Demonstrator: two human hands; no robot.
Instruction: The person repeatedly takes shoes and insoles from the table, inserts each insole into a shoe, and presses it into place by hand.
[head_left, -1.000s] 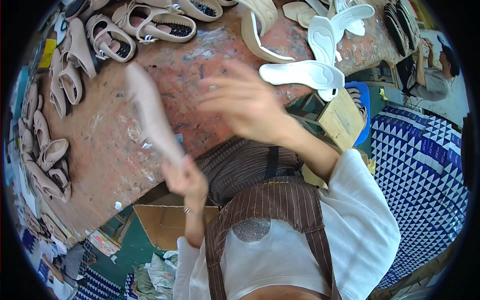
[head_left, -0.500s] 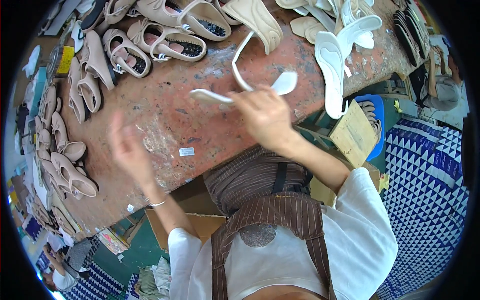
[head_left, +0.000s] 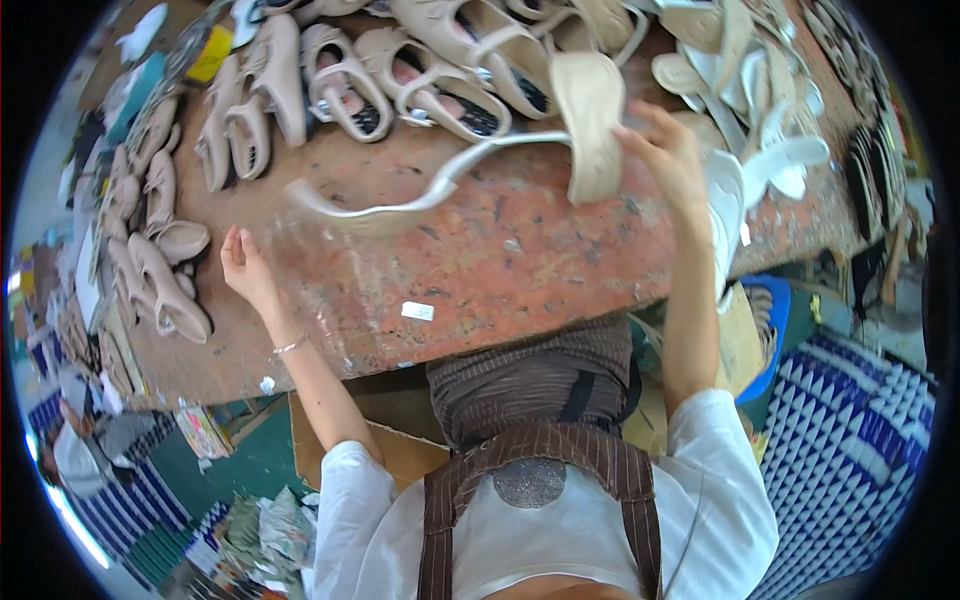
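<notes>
My right hand (head_left: 668,150) is at the right edge of a beige insole (head_left: 592,130), its thumb and fingertips closed on that edge. The insole stands tilted above the table. From its left side a thin, curved white strip-like piece (head_left: 480,155), seen edge-on, stretches left; its far left end is blurred. How the two join, I cannot tell. My left hand (head_left: 248,268) hovers over the left part of the table, fingers loosely bent and holding nothing, a short way from the white piece's end. Beige strapped shoes (head_left: 345,85) stand in a row behind.
More beige shoes (head_left: 165,285) line the table's left side. White insoles (head_left: 760,165) are heaped at the right, with dark shoes or soles (head_left: 870,185) beyond. A small white label (head_left: 417,311) lies on the worn reddish table (head_left: 520,260). A blue bin (head_left: 770,330) stands below the right edge.
My right hand has moved right, off the white piece's middle and onto the beige insole, which sits nearer me. My left hand has drawn slightly back. The view has shifted.
</notes>
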